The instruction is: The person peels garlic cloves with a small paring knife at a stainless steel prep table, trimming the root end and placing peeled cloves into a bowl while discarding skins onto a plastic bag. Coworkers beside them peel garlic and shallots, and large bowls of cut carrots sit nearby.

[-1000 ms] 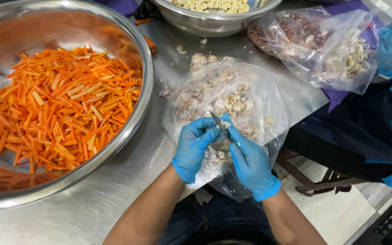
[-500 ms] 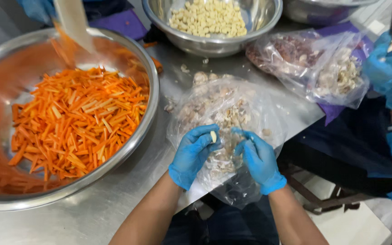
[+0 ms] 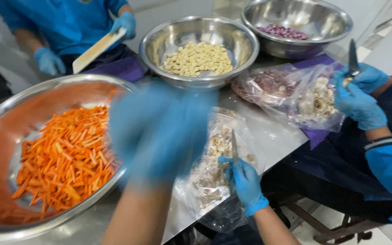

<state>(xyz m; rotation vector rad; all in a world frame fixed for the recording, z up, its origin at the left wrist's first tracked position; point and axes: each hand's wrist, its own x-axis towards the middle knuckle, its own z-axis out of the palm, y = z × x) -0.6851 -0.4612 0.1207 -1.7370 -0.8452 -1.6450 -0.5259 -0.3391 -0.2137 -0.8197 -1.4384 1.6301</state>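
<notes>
Both my hands wear blue gloves. My left hand (image 3: 159, 129) is raised close to the camera and heavily blurred, over the table between the carrot bowl and the bag; whether it holds anything is unreadable. My right hand (image 3: 245, 181) grips a small knife (image 3: 234, 145), blade pointing up, above a clear plastic bag (image 3: 214, 181) of garlic skins and pieces. A steel bowl (image 3: 246, 43) of peeled garlic cloves (image 3: 198, 59) stands further back.
A large steel bowl (image 3: 51, 88) of carrot strips (image 3: 69, 159) sits at left. A far bowl (image 3: 336, 18) holds small red onions. At right another person's gloved hands (image 3: 357, 93) hold a knife over a second bag (image 3: 296, 97). A person in blue at top left holds a flat board (image 3: 98, 50).
My left hand has left the bag and risen toward the camera, blurring. My right hand stays at the bag with the knife. The view has tilted up, showing more bowls and both neighbours.
</notes>
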